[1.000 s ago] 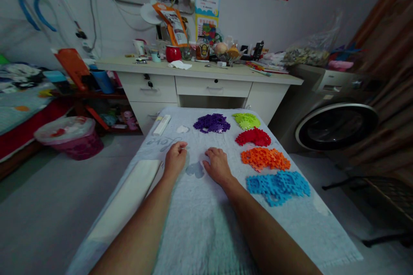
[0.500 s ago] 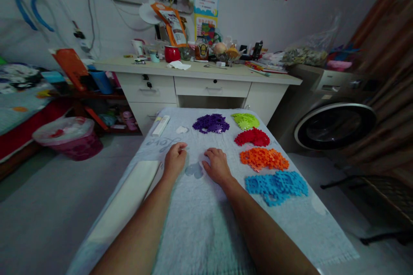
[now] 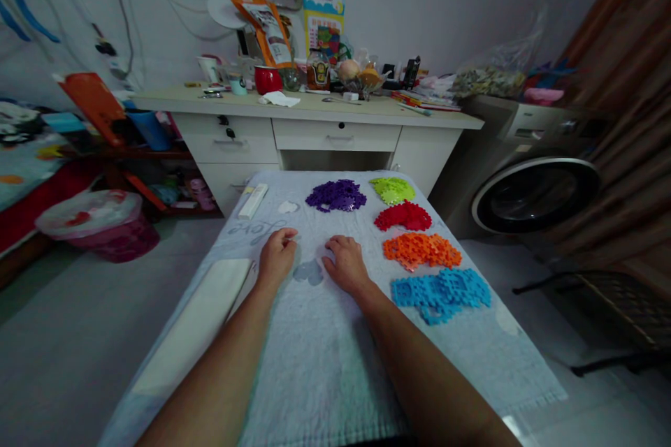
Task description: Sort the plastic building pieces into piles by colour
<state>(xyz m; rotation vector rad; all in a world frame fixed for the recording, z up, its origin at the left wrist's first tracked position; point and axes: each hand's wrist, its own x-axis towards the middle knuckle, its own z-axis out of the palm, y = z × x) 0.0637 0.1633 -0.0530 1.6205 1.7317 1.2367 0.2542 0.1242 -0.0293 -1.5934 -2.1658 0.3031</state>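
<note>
My left hand (image 3: 277, 255) rests on its side on the pale blue cloth (image 3: 314, 363), fingers loosely bent and holding nothing. Palm down to the right, my right hand (image 3: 346, 262) lies on the same cloth with its thumb apart, also without anything in it. Beyond them sits a pile of purple plastic pieces (image 3: 336, 195). Along the right side are piles of lime green pieces (image 3: 393, 190), red pieces (image 3: 403, 216), orange pieces (image 3: 422, 251) and blue pieces (image 3: 440, 293). The blue and orange piles are nearest to my right hand.
A long white panel (image 3: 193, 321) lies along the cloth's left edge, with a small white box (image 3: 253, 201) farther back. Behind stands a white desk (image 3: 335, 115) crowded with jars and papers. A washing machine (image 3: 529, 160) is at right, a pink bin (image 3: 99, 227) at left.
The view has shifted slightly, so the surroundings sit a little higher and farther left. Both hands keep nearly the same place on the cloth, and the piles look unchanged.
</note>
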